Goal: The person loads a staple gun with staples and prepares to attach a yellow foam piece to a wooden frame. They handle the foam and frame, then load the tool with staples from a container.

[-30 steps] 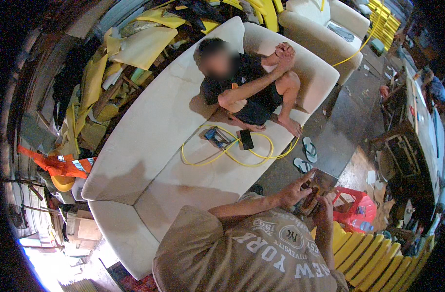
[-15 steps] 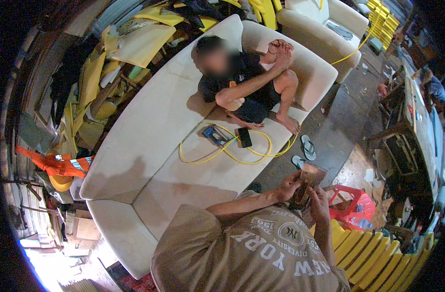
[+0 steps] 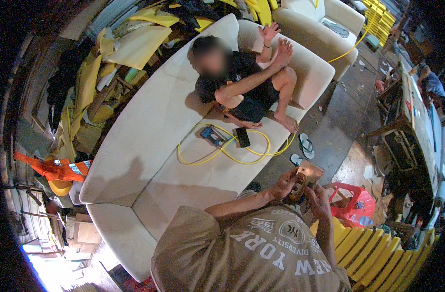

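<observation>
Both my hands grip a brown, flat-sided object (image 3: 310,169) in front of my chest; a squarish flap stands at its top and a darker rounded part sits lower. Its kind is not clear. My left hand (image 3: 284,185) closes on its left side, and my right hand (image 3: 320,198) has its fingers pressed to its right side. Beyond, on the cream sofa (image 3: 130,165), lie a blue pneumatic staple gun (image 3: 212,135), a looped yellow air hose (image 3: 200,162) and a black phone (image 3: 243,137).
A person (image 3: 251,87) sits with folded legs on the sofa, both hands raised. Blue-white flip-flops (image 3: 306,146) lie on the floor. A red plastic stool (image 3: 351,204) and ribbed yellow foam (image 3: 373,253) are at right. Foam scraps (image 3: 139,48) pile behind the sofa.
The brown object has tilted, so its flap catches more light. The seated person's hands, clasped before, have come apart, one lifting higher. My hands keep their grip.
</observation>
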{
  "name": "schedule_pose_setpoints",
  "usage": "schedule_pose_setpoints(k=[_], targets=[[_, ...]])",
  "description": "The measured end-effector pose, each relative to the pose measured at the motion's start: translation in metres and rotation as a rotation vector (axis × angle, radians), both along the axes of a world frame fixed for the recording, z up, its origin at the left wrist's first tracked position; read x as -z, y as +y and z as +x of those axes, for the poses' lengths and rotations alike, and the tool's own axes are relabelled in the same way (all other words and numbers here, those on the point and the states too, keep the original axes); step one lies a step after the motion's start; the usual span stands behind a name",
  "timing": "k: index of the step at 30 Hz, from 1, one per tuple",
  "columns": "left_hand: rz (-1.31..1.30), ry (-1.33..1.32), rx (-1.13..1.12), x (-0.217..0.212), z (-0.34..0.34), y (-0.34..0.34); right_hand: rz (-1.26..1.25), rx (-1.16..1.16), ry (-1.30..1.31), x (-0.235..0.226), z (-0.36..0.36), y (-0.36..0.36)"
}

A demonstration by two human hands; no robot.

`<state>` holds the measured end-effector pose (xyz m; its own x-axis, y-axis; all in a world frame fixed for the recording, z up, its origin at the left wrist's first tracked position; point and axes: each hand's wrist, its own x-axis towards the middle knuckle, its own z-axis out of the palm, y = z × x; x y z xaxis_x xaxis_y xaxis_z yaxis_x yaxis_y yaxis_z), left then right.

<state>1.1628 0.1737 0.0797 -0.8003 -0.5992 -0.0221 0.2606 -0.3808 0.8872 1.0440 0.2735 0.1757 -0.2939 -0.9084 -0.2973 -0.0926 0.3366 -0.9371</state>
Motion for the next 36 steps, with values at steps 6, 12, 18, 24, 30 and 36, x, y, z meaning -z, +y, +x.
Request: schedule_pose_setpoints(k=[6,12,18,24,30,36], targets=[[0.029,-0.089,-0.074,0.012,-0.001,-0.003,0.107,0.054,-0.079,-0.023,-0.006,-0.007],[-0.091,-0.142,-0.115,0.010,0.004,-0.009,0.165,0.073,-0.010,-0.008,-0.008,-0.009],[-0.115,-0.144,-0.093,-0.012,0.009,-0.018,0.077,0.056,0.065,-0.010,0.001,-0.010],[-0.124,-0.171,-0.106,-0.028,0.006,-0.020,0.124,0.078,0.085,-0.035,0.006,-0.023],[-0.140,-0.118,-0.141,-0.008,0.000,-0.015,0.200,0.107,0.159,-0.020,0.000,-0.026],[-0.105,-0.117,-0.094,-0.012,0.002,-0.014,0.107,0.152,0.009,-0.027,0.007,-0.025]])
